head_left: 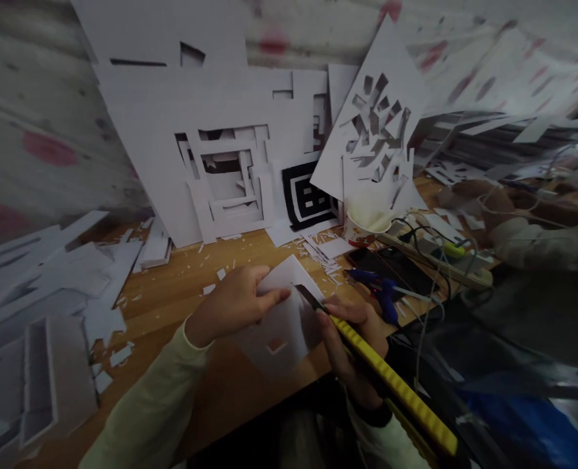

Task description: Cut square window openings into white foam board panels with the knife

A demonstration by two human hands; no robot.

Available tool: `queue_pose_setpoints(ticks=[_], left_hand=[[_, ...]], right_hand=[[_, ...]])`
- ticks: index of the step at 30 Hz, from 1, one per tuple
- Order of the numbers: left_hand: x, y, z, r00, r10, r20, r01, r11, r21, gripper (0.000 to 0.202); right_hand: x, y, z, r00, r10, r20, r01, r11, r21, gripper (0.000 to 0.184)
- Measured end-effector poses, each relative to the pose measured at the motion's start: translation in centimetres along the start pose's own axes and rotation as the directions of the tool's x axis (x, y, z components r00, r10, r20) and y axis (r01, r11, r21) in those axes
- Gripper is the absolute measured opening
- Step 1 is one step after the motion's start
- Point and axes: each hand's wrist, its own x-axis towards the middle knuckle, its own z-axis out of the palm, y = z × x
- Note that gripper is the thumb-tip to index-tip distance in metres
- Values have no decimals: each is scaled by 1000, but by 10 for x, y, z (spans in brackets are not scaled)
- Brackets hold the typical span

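My right hand (354, 339) is wrapped round a yellow utility knife (391, 381), its dark blade out and pointing up and to the left. The blade's tip is at the face of a white board piece (281, 329), close to my left thumb; I cannot tell whether it touches. A small diamond-shaped hole shows in the lower part of this piece, which stands tilted over the wooden table. My left hand (234, 299) grips its left edge, thumb lying on the face and the other fingers partly hidden.
Large cut-out white panels (146, 124) lean at the back, beside a black-patterned sheet (311, 195). A paper cup (364, 225), a blue glue gun (384, 290), a phone (410, 270) and a power strip (464, 264) lie right. Scraps litter the wooden table (171, 293); another person's sleeve (537, 241) shows.
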Motion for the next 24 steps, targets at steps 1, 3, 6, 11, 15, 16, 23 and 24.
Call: queue_pose_setpoints(ticks=[1,3,6,11,15,16,23,24], left_hand=[[0,0,-1,1000,6,-3,-5,1000,12,29],[1,0,-3,1000,10,-4,-10,999,32,30],[2,-1,-5,1000,-4,13,4,999,44,30],[1,-2,-6,1000,-13,24,12,999,52,29],[1,-1,-7,1000,-30,7,29,995,93,28],[1,-1,-8,999,-33,9,32,994,101,28],[3,1,-12,999,-22,24,18,985,171,26],[3,2,-12,1000,-18,22,13,982,191,27]], right_hand=[[0,2,-1,1000,-14,6,14,1000,-8,13],[1,4,-3,999,-41,17,41,999,-31,13],[2,5,-5,998,-57,33,58,997,-44,12],[1,6,-5,996,-40,77,44,998,-52,15],[3,12,-5,984,-107,141,104,994,24,19],[4,13,-5,978,-129,163,125,992,33,21],[8,17,-3,964,-99,245,86,994,65,26],[6,19,-1,968,-97,231,84,994,67,24]])
